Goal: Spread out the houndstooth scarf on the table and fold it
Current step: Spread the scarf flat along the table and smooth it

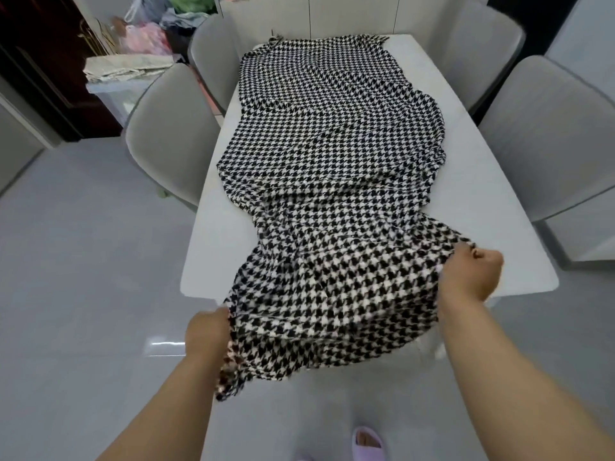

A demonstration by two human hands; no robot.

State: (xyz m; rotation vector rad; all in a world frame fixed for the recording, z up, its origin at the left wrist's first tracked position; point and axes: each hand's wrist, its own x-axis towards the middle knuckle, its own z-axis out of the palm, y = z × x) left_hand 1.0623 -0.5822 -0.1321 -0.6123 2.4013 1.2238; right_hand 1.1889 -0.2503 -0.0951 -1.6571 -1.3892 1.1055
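A long black-and-white houndstooth scarf [326,168] lies lengthwise down the white table [492,201], wrinkled and partly doubled over in the middle. Its near end hangs past the table's front edge, lifted in the air. My left hand [208,334] grips the near left corner of the scarf, just off the table's front left corner. My right hand [472,277] is closed on the scarf's right edge above the table's front right area. The far end reaches the table's back edge.
Two grey chairs [169,134] stand along the table's left side and two grey chairs [549,134] along its right. A low stand with folded cloth [126,66] and bags sits at the back left. Glossy tiled floor [83,277] surrounds the table; a purple slipper [367,442] shows below.
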